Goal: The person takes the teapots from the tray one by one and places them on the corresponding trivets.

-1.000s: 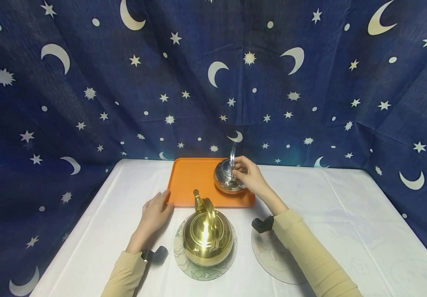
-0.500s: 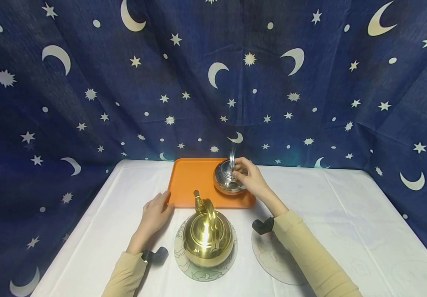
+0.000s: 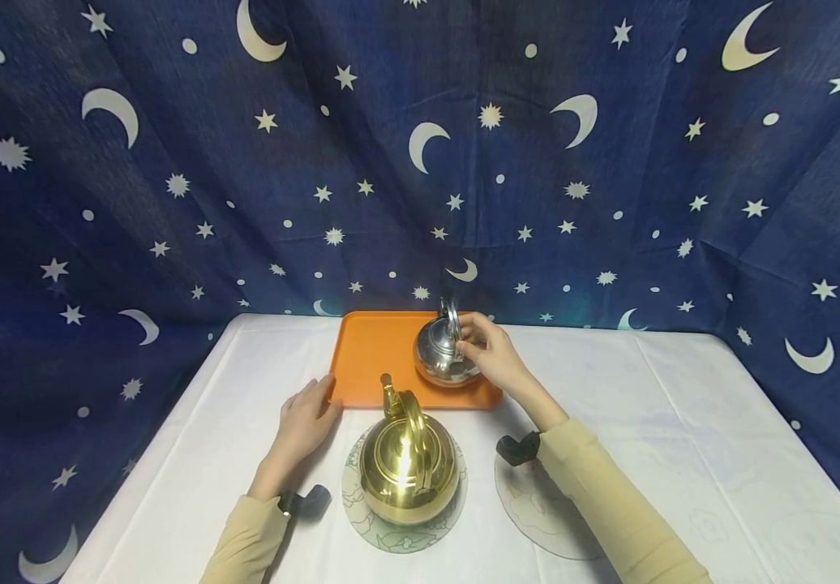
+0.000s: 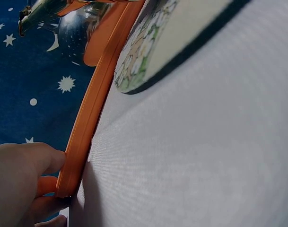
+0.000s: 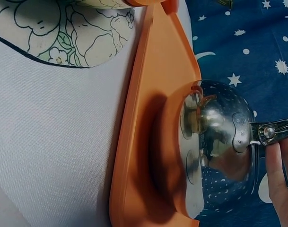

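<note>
A shiny silver kettle (image 3: 438,357) is over the right part of an orange tray (image 3: 369,349). My right hand (image 3: 491,350) holds its upright handle (image 5: 276,131) with thumb and fingers. Whether the kettle's base touches the tray is hard to tell. At the tray's front left corner, my left hand (image 3: 307,418) grips the edge, the thumb (image 4: 51,158) on the front side and the other fingers round the corner. A gold kettle (image 3: 407,478) stands on a round patterned mat (image 3: 379,531) in front of the tray, its spout pointing away from me.
A second round mat (image 3: 537,511) lies to the right, partly under my right forearm. A white cloth (image 3: 683,454) covers the table. Behind its far edge hangs a dark blue curtain (image 3: 391,227) with moons and stars.
The silver kettle has shifted slightly to the left over the tray and turned a little, its spout now showing behind the handle. My left hand and the gold kettle stay where they were.
</note>
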The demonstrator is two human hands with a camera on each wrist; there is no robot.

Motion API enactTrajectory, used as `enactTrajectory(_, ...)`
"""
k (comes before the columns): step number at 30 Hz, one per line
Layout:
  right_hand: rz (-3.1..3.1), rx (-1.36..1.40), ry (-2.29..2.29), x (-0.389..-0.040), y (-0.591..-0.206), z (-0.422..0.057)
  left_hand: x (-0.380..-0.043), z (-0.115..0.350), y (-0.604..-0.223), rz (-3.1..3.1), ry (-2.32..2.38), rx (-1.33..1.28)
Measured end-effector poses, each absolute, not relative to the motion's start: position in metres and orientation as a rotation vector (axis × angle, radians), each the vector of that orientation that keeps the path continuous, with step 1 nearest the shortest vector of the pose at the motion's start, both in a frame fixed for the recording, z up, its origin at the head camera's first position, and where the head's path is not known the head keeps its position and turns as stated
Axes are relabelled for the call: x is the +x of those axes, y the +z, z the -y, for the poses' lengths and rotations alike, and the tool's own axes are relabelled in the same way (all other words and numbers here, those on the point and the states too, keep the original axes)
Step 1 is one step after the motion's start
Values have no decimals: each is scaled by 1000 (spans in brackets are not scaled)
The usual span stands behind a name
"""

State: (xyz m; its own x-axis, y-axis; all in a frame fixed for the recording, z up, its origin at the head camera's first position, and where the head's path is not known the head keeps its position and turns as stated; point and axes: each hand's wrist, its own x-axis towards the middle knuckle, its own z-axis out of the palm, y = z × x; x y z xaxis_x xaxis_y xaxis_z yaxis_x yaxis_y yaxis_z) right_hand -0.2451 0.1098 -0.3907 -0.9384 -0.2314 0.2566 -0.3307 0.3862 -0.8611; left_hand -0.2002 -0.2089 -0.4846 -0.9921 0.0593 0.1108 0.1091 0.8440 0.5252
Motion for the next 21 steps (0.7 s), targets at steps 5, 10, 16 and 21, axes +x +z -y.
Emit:
enactTrajectory(5,2528,525,1609,-242,-390,-109,-200,209,-484,2935,-869,-126)
enactTrajectory(10,2524,529,1624,-240,-389,-109,-200,209,-483,2949,-874,-122)
enactTrajectory(16,2487,551,1658,-236,-388,-109,-200,209,-483,2942,-866,-124)
enactTrajectory(21,2457,575,1671,-231,-387,-111,-201,208,-483,2941,-879,-127)
